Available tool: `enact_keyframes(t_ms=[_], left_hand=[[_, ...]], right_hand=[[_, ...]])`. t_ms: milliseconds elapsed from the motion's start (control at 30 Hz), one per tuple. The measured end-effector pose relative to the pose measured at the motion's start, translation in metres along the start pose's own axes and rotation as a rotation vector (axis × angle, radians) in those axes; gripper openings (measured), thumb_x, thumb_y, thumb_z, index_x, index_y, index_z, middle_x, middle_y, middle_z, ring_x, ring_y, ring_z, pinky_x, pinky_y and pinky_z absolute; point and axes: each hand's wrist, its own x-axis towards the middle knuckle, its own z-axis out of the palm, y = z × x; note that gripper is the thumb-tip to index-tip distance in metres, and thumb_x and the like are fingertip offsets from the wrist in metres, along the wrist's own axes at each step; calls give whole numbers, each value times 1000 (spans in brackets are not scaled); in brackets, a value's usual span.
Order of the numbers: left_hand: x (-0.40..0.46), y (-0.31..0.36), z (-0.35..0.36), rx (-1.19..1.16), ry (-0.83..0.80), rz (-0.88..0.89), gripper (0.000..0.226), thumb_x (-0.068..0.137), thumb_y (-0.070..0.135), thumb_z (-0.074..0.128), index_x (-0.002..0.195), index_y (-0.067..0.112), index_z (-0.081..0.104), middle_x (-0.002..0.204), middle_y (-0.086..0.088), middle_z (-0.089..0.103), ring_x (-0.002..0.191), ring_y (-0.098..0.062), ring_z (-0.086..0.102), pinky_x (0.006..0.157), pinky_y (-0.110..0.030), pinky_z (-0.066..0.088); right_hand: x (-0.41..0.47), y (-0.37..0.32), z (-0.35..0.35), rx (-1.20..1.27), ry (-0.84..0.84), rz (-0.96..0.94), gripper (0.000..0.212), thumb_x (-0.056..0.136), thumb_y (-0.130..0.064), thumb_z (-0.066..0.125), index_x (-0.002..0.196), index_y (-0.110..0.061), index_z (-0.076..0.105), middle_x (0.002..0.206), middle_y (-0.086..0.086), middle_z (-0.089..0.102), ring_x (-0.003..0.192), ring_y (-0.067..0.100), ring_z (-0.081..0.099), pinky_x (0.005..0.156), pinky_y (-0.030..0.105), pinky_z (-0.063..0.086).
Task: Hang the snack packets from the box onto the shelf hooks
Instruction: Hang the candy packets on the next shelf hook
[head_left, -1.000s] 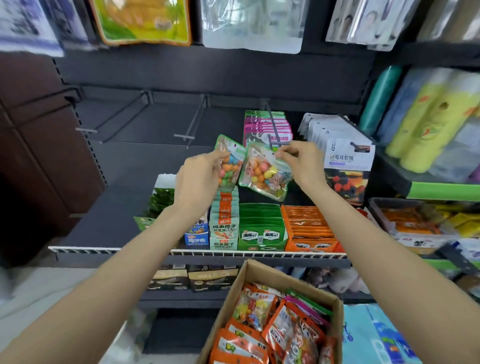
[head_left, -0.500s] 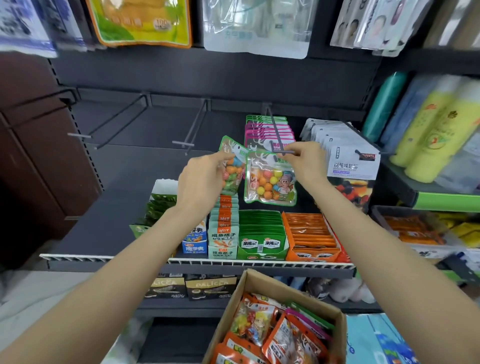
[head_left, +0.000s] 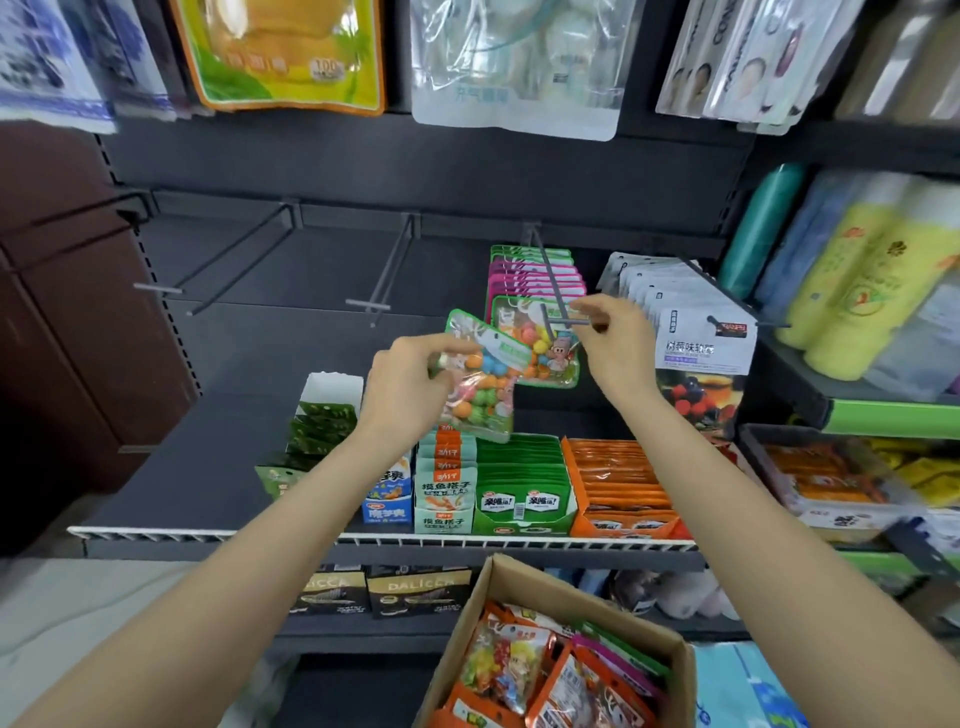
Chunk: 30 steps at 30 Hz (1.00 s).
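- My left hand pinches a candy packet by its left edge, fingers curled round it; packet tilted, header up and toward the right.
- My right hand is up at the tip of the hook, thumb and forefinger pinched together at the cross-bar end. Can't tell if they're on the hook itself or on the header of the packet already hung there.
- Key relation: hook tip lies up and right of the held packet, just beside its header. Hook's long axis runs from the back panel out toward me, so the header hole has to go on along that line, pushing away from me.
- Right hand is nearer the hook; left hand carries the load.
- Versus a second ago: the second packet has gone from my right hand's grip to hanging on the hook, and the left hand's packet has come across closer to the tip.
- Box below still holds more packets; two hooks to the left are bare.
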Motion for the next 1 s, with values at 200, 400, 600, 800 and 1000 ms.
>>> enact_keyframes(t_ms=[200,400,600,800,1000], left_hand=[[-8,10,24,-274,-113,-1,31,87,2,63,102,28,70,99,7,66,48,-5,48,46,-19,43],[-9,8,40,-519,-98,-30,36,86,0,63,105,30,68,101,11,70,67,-20,51,65,-32,47],[-8,3,51,-588,-78,-27,41,86,-1,62,111,32,65,93,13,68,52,-4,40,50,-23,38],[0,0,62,-444,-56,4,36,88,6,64,118,27,65,85,19,67,67,-5,53,66,-20,52],[6,-3,65,-341,-8,15,36,88,8,64,118,27,65,37,18,43,38,-9,24,42,-11,26]], right_hand=[[-41,7,-21,390,-197,150,13,92,-23,57,100,-18,66,95,2,67,92,20,65,74,31,57],[-50,11,-26,634,-329,163,36,85,-10,66,116,-27,62,114,3,65,99,17,65,82,28,57],[-52,12,-31,540,-306,81,38,81,-12,71,115,-26,65,121,5,62,95,14,66,81,28,57],[-43,16,-24,318,-239,-21,45,81,-15,72,121,-29,61,103,-3,54,84,12,53,89,37,52],[-38,20,-18,241,-197,-46,46,81,-16,71,125,-25,60,89,-13,45,69,-1,39,80,24,41]])
